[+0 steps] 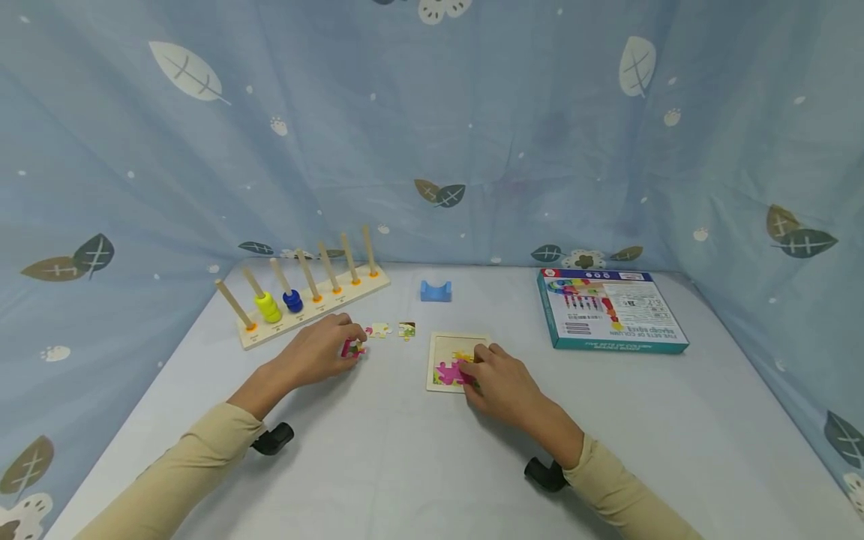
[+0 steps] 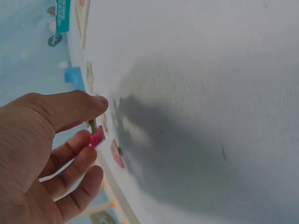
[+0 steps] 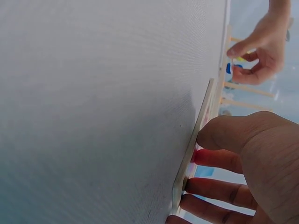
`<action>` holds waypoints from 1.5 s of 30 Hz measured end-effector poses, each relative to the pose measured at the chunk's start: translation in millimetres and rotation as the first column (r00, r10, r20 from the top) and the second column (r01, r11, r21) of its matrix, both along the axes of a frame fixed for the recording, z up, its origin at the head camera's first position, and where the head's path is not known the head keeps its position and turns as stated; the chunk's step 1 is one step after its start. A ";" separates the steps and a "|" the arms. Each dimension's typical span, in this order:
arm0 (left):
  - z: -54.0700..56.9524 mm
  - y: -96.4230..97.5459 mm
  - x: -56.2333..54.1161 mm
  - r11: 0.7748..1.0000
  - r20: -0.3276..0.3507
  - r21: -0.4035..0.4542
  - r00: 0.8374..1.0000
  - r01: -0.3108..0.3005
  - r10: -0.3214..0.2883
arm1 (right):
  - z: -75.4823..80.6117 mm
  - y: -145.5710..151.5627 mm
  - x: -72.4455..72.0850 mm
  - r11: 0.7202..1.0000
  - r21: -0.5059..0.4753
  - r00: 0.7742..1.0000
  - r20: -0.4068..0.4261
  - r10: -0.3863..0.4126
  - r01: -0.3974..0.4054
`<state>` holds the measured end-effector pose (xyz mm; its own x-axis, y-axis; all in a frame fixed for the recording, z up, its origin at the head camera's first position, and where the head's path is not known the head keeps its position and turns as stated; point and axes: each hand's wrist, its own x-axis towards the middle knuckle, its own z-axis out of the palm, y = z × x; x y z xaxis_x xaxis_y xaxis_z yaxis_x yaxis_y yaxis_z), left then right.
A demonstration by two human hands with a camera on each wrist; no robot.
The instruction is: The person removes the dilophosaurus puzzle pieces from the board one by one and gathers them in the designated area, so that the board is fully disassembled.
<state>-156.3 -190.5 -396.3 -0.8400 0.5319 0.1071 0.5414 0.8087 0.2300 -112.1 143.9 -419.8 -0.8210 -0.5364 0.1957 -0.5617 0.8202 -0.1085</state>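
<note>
L hand (image 1: 319, 348) pinches pink puzzle pc (image 2: 96, 137) above surface (image 1: 398, 457), nr loose pcs (image 1: 379, 330). R hand (image 1: 504, 384), fingers apart, rests on puzzle tray (image 1: 447, 345) w/ pink pcs (image 1: 447, 373) inside.

Puzzle tray (image 1: 445, 348) partly hidden, fine print (image 1: 643, 307) on box (image 1: 617, 346) unreadable, sleeves (image 1: 177, 469) cut off

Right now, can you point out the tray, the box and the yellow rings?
Tray (image 1: 446, 347), head view: its bare base.
Box (image 1: 616, 309), head view: printed top.
Yellow rings (image 1: 268, 307), head view: stack's middle.
</note>
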 end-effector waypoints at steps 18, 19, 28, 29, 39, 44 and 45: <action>-6.4 -12.6 -4.1 1.000 0.011 -0.019 1.000 -0.019 0.019 | -3.6 0.8 0.6 1.000 -0.019 1.000 -0.028 0.008 -0.009; -6.4 -12.8 -4.3 1.000 0.014 -0.019 1.000 -0.018 0.018 | -3.7 0.8 0.7 1.000 -0.020 1.000 -0.027 0.008 -0.009; -4.6 -13.3 -4.3 0.999 0.035 -0.027 0.999 -0.022 0.023 | -3.4 1.3 0.9 1.000 -0.026 1.000 -0.016 0.007 -0.007; -4.5 -13.3 -4.3 0.999 0.035 -0.027 0.999 -0.023 0.024 | -3.5 1.3 0.8 1.000 -0.024 1.000 -0.017 0.005 -0.005; -2.6 -12.4 -3.3 0.999 0.028 -0.023 0.999 -0.031 0.032 | -3.1 3.1 0.9 0.999 -0.039 1.000 0.002 0.004 -0.004; -1.7 -7.3 -3.6 1.000 0.018 0.011 1.000 -0.013 0.013 | -1.0 7.5 2.8 0.997 -0.083 0.999 0.041 0.015 -0.011; -1.1 -4.7 -3.7 1.000 0.023 0.020 1.000 -0.009 0.008 | -0.2 8.7 3.5 0.996 -0.091 0.999 0.049 0.019 -0.015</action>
<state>-160.1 -195.2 -397.4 -0.8468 0.5227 0.0982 0.5289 0.8082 0.2588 -108.7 152.6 -420.0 -0.8216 -0.5324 0.2037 -0.5678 0.7959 -0.2100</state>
